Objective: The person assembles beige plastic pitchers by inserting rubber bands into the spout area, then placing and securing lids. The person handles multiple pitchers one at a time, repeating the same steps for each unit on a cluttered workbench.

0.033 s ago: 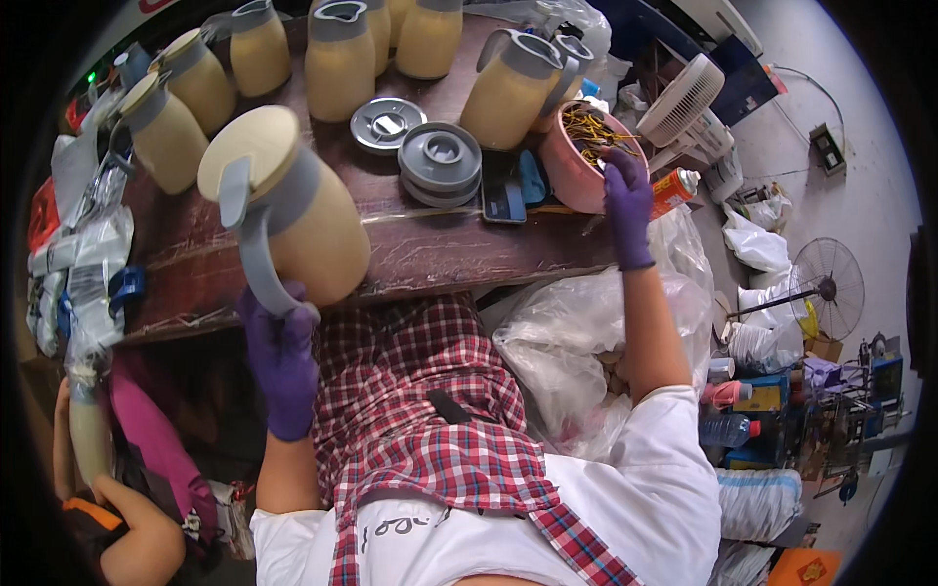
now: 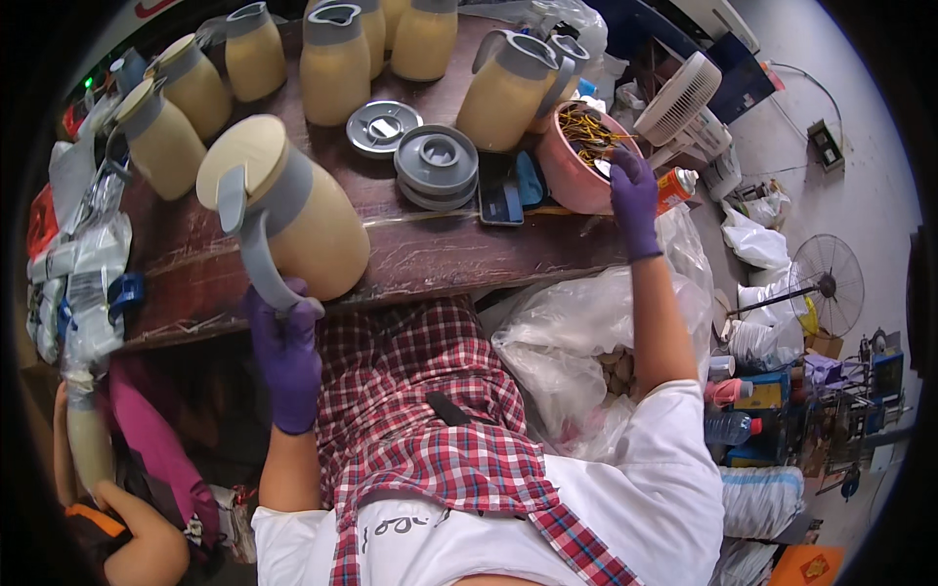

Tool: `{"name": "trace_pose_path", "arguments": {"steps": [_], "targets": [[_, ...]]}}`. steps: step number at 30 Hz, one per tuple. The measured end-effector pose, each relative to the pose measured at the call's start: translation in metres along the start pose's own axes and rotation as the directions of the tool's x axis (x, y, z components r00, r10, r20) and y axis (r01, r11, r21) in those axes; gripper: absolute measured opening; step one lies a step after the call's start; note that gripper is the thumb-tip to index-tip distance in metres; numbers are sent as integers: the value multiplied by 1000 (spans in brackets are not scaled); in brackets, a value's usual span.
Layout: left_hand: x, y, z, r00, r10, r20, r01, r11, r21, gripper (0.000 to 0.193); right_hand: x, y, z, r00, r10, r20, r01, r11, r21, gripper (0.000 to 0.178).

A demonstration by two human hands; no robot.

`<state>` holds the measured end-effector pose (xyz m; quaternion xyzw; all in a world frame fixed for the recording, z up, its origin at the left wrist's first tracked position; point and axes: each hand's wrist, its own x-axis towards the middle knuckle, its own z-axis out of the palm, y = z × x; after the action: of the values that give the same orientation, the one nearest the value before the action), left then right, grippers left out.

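Observation:
A beige thermal jug [image 2: 318,225] with a grey collar, grey handle and cream lid stands tilted in view at the table's near left edge. My left hand [image 2: 283,337], in a purple glove, is closed around the lower end of its handle. On the right, my right hand [image 2: 633,200], also gloved in purple, is beside the rim of a pink tub [image 2: 562,181]. Its fingers are bent together, and whatever they hold is hard to make out. Thin yellow and dark strips [image 2: 586,132] fill the tub.
Several lidless beige jugs [image 2: 337,83] stand along the back. Round grey lids [image 2: 436,161] lie mid-table, next to a phone [image 2: 501,202]. An orange spray can [image 2: 674,188] and a white fan [image 2: 679,98] are right of the tub. Clear plastic bags [image 2: 557,342] hang below the table edge.
My right hand has shifted slightly right along the tub's side. The jug's lid has tipped slightly, with my left hand still on its handle.

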<state>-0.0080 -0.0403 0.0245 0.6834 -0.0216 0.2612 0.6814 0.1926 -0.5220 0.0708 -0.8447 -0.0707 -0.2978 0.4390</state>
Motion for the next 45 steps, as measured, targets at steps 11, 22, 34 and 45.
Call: {"name": "trace_pose_path", "arguments": {"steps": [11, 22, 34, 45], "targets": [[0, -41, 28, 978, 162, -135, -121, 956, 268, 35, 39, -10, -19, 954, -151, 258, 296, 586, -754, 26], [-48, 0, 58, 642, -234, 730, 732, 470, -493, 75, -70, -150, 72, 880, 260, 398, -424, 808, 409, 28], [-54, -52, 11, 707, -559, 434, 707, 557, -436, 30, -173, -194, 164, 682, -263, 682, 101, 958, 268, 21], [14, -64, -19, 964, -207, 164, 245, 465, -851, 32, -128, -196, 205, 857, 62, 512, -243, 925, 293, 28]]}}
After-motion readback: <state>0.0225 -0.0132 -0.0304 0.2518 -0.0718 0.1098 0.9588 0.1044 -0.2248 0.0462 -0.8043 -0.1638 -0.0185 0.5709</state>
